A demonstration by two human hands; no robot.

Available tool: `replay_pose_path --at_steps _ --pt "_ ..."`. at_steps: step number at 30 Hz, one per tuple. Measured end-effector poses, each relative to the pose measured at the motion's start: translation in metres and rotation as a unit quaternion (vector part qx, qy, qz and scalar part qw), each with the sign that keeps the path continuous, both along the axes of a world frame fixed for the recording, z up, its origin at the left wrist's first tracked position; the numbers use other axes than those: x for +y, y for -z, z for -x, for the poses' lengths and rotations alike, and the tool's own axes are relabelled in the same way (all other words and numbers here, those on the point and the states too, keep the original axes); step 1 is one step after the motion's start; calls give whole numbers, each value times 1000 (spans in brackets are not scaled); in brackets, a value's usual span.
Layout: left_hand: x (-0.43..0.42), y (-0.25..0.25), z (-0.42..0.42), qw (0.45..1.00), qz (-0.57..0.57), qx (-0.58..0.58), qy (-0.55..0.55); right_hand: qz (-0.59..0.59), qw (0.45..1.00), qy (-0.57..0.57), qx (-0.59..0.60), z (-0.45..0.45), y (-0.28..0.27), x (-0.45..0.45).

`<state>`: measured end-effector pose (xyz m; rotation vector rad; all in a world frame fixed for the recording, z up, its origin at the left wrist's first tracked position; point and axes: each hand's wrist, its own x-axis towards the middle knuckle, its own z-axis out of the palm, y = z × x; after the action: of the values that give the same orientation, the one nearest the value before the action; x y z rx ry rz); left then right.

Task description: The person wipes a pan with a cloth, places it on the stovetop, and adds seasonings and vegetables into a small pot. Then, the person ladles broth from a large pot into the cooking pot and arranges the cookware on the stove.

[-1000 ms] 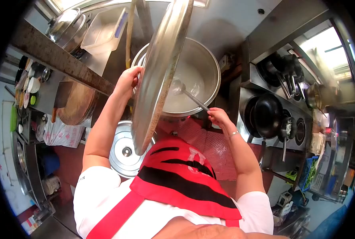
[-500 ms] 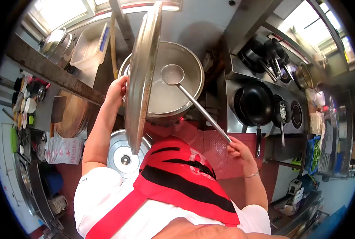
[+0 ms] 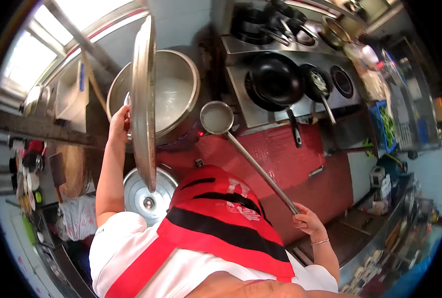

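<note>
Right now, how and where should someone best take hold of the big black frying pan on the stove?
Best grip the frying pan by its long handle, coming from the red floor side: the handle sticks out past the front edge of the stove. The right hand would likely need to set down its ladle first.

An upright metal lid partly hides the steel pot; the long-handled ladle is outside it.
</note>
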<state>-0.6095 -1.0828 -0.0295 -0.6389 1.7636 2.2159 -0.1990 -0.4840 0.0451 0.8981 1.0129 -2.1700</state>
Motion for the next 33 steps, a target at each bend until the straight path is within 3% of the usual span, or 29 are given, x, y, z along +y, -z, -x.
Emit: replay_pose_path --at_steps 2,5,7,13,17,19,21,24,33 --pt "-2 27 11 999 -27 -11 14 38 999 26 -14 -36 3 20" --pt "74 -25 -17 998 15 -22 -63 71 991 103 -50 -96 13 54" --pt "88 -23 -18 996 35 -26 -80 49 986 142 -71 -132 14 64" --pt "119 -19 -24 997 68 -17 -27 67 960 256 -95 -225 37 93" --pt "133 -20 -20 988 143 -48 -25 -3 941 327 -88 -249 39 105" --pt "139 -23 -18 986 152 -69 -26 -20 916 395 -75 -246 41 117" --pt "126 2 -4 992 103 -55 -39 -86 916 390 -41 -232 35 130" --pt "118 11 7 985 166 -36 -27 -154 904 397 29 -199 33 151" --pt "90 41 51 986 163 -20 -41 -217 862 425 170 4 24 185"
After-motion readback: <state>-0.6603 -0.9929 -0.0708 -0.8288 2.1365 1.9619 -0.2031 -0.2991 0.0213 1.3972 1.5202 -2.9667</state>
